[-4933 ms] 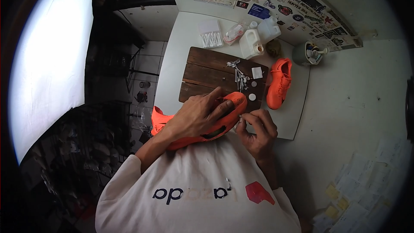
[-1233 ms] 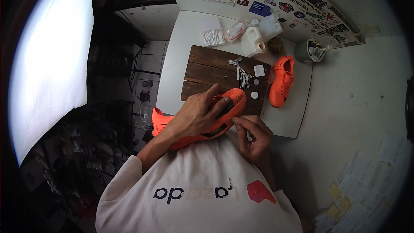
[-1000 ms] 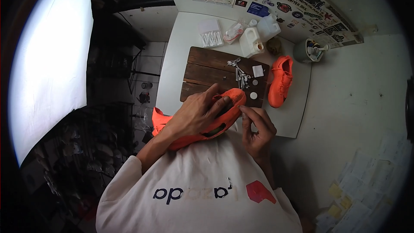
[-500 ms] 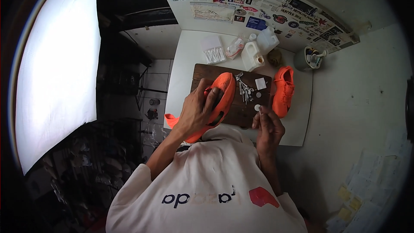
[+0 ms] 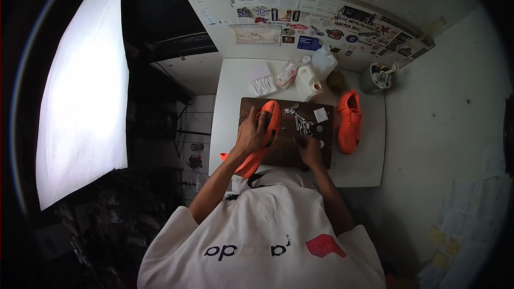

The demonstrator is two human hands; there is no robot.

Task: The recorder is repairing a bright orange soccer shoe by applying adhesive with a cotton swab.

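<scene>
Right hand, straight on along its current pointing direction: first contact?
Probably the loose cotton swabs on the wooden board, just ahead of the right hand. Its height is unclear, so it might pass over them.

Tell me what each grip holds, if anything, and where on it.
Left grip: an orange shoe, held by its half farther from the wearer's body. Right grip: cannot be told, too dark and small there.
</scene>
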